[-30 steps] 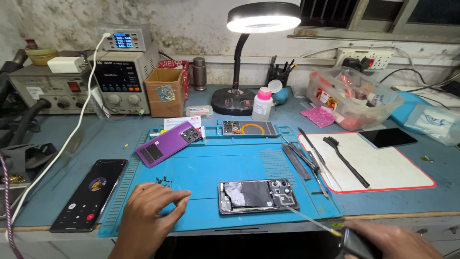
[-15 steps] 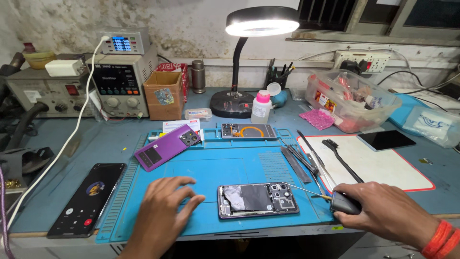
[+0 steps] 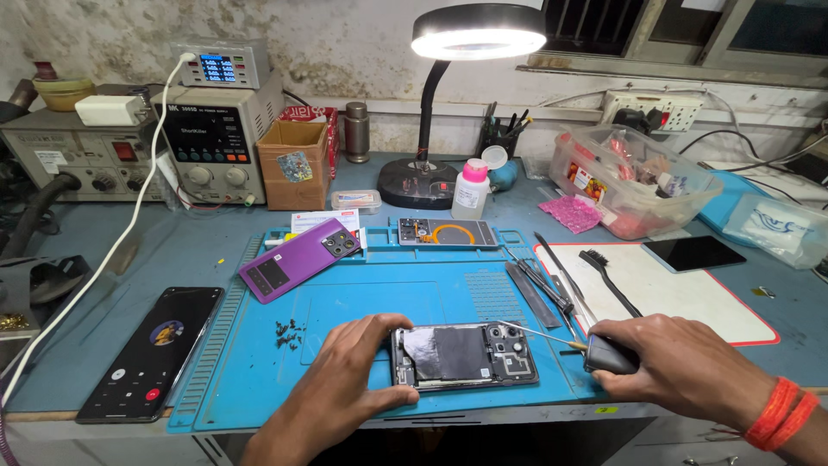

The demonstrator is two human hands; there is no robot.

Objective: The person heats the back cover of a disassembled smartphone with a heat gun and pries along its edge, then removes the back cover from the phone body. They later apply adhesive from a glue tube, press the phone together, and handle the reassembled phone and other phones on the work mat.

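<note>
Clear plastic tub (image 3: pixel 634 185) up past your right hand (image 3: pixel 681 367) is stuffed with small parts. Opened phone (image 3: pixel 463 355) sits between your 2 hands, insides showing: left hand (image 3: pixel 345 380) clamps its edge, right's wrapped around a screwdriver (image 3: pixel 595 349).

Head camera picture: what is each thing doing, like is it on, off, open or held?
Ring lamp: on.
Opened phone: back off, insides showing.
Left hand: steadying opened phone.
Right hand: gripping screwdriver.
Black phone: screen lit.
Purple phone: face down.
Power supply: display lit.
</note>
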